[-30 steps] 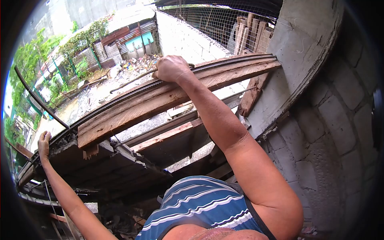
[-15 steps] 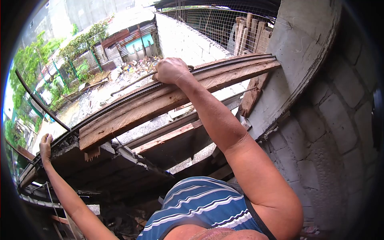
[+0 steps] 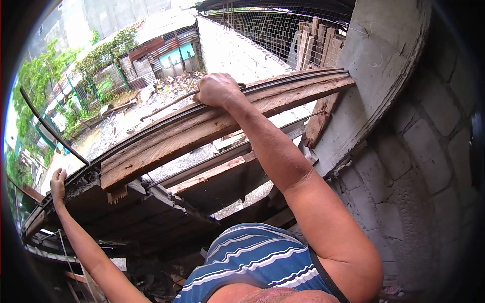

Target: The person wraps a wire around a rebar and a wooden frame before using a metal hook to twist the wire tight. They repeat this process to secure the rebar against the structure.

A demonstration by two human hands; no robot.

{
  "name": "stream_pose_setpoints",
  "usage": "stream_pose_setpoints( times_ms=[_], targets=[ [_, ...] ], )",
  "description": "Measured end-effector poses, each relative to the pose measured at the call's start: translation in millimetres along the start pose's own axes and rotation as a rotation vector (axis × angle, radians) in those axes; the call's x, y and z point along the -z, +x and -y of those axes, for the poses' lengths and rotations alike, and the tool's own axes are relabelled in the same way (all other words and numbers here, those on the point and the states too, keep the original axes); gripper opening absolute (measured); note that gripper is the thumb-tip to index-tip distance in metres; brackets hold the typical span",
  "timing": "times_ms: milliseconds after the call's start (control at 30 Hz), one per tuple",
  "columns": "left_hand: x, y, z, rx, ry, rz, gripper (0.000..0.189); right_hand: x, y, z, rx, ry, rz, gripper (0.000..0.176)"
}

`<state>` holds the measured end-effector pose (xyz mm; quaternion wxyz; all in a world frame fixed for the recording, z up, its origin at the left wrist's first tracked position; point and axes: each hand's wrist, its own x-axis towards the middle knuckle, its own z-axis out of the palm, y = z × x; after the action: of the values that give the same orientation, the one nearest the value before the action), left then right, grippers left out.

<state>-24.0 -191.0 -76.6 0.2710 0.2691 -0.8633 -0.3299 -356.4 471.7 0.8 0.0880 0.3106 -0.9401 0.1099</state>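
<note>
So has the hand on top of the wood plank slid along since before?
No. The right hand grips the rebar at the same spot on the wooden plank, no nearer the concrete column.

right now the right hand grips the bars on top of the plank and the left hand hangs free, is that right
Not quite. The left hand is not free: it is closed around the bars at their lower end. The rest holds: the right hand grips the bars on top of the plank. The head view shows this.
</note>
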Motion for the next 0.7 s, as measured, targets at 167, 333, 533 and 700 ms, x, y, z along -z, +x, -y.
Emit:
stream_pose_setpoints(
  times_ms=[167, 333, 533, 700],
  targets=[
    [0.2, 0.4, 1.7, -0.001, -0.002, -0.004, 0.061, 3.9, -3.1, 1.8, -0.01, 0.008, 0.01, 0.035],
    [-0.5, 0.7, 1.0, -0.008, 0.011, -0.004, 0.059, 3.7, -1.8, 0.8, -0.001, 0.0, 0.018, 0.036],
    [6.8, 1.8, 13.3, -0.222, 0.338, -0.433, 0.049, 0.5, -1.0, -1.8, -0.012, 0.034, -0.009, 0.034],
    [-47.0, -147.1, -186.8, -0.142, 0.013, -1.106, 0.034, 6.6, -1.9, 0.3, -0.03, 0.042, 0.067, 0.037]
  ],
)
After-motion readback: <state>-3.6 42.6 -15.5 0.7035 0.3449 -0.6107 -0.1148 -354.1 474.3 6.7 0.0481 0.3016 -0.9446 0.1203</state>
